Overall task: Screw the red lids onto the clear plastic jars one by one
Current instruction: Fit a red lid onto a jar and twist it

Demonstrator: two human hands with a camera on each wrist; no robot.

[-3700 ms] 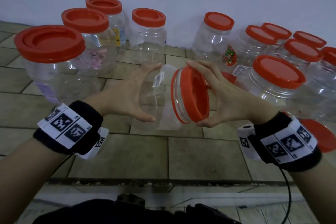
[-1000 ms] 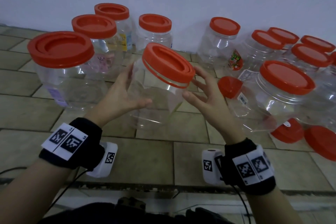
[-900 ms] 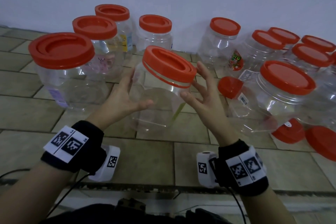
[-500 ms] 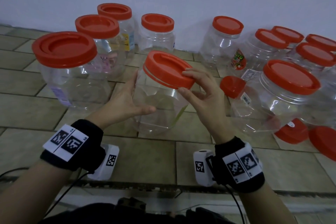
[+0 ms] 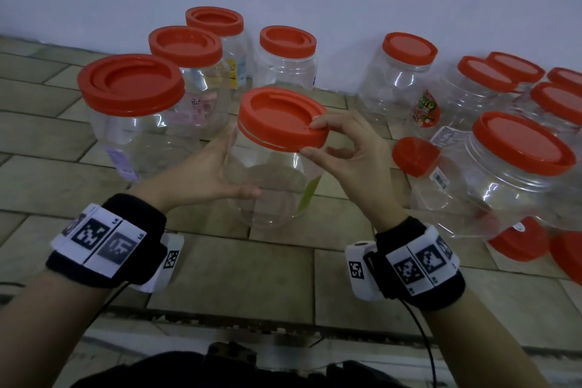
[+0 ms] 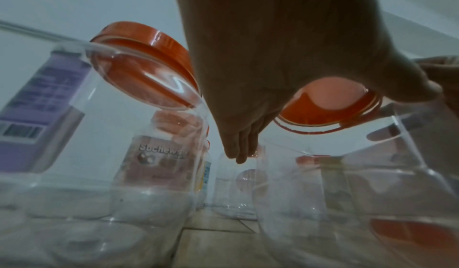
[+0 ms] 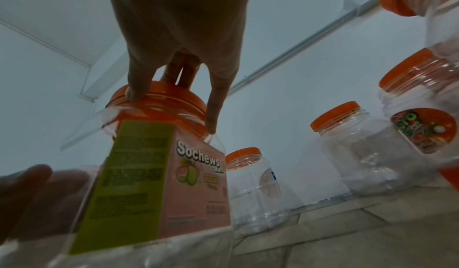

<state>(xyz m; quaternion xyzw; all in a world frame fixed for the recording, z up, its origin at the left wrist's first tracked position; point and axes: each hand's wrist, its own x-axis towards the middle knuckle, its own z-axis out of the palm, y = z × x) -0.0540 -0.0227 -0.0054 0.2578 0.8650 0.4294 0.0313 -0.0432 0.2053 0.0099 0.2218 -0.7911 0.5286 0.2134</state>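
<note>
Capping a jar over the tiled floor

Holding the clear jar [image 5: 267, 186] tilted in front of me, my left hand [image 5: 201, 173] wraps its side, thumb across the near face and fingers round the far one. My right hand [image 5: 349, 151] pinches the rim of the red lid [image 5: 280, 118] between thumb and fingertips; the lid sits on the jar's mouth. From the right wrist I see a pink and green label [image 7: 159, 183] on the jar. I cannot tell whether the jar's base touches the floor [image 5: 252, 271]. Capped jars [image 5: 396, 79] stand along the wall, and loose lids [image 5: 519, 239] lie at my right
</note>
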